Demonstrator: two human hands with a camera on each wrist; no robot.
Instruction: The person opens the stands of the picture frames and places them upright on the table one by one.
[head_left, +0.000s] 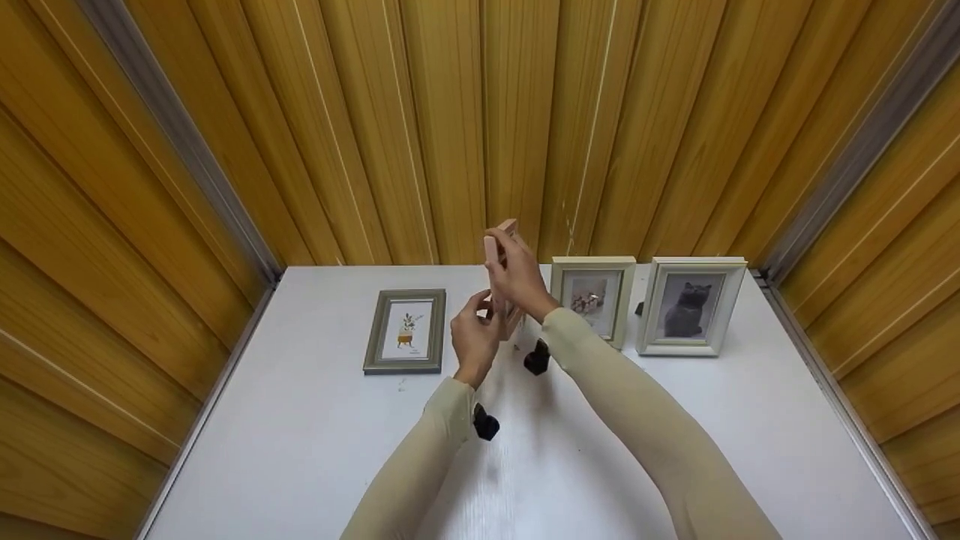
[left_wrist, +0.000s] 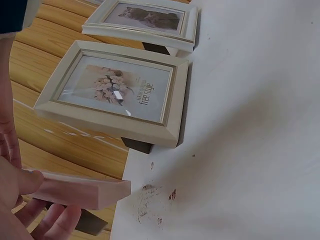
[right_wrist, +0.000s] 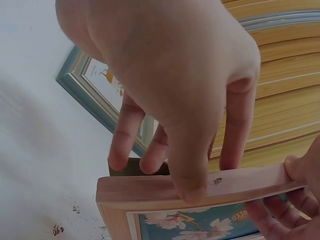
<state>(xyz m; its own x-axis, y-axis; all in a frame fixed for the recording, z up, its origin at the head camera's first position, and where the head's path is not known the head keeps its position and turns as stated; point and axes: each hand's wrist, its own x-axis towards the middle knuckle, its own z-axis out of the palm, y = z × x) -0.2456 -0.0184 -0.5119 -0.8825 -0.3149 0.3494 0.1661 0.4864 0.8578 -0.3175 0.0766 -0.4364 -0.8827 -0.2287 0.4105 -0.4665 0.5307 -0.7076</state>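
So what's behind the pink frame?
A dark stand sticks out behind the pink frame, and fingers of the right hand are there too. The rest of its back is hidden, so I can't see it.

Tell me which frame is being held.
The pink frame: the left hand and right hand grip it, while the green frame, cream frame and white frame rest on the table.

- Pink frame [right_wrist: 135, 190]: white blossoms [right_wrist: 218, 228] on teal
- Cream frame [left_wrist: 176, 100]: pinkish flowers [left_wrist: 111, 86]
- White frame [head_left: 655, 307]: grey cat [head_left: 685, 311]
- Grey-green frame [head_left: 378, 330]: orange pot [head_left: 405, 339]
- White surface [head_left: 300, 450]
- Yellow-brown wood-grain panels [head_left: 517, 112]
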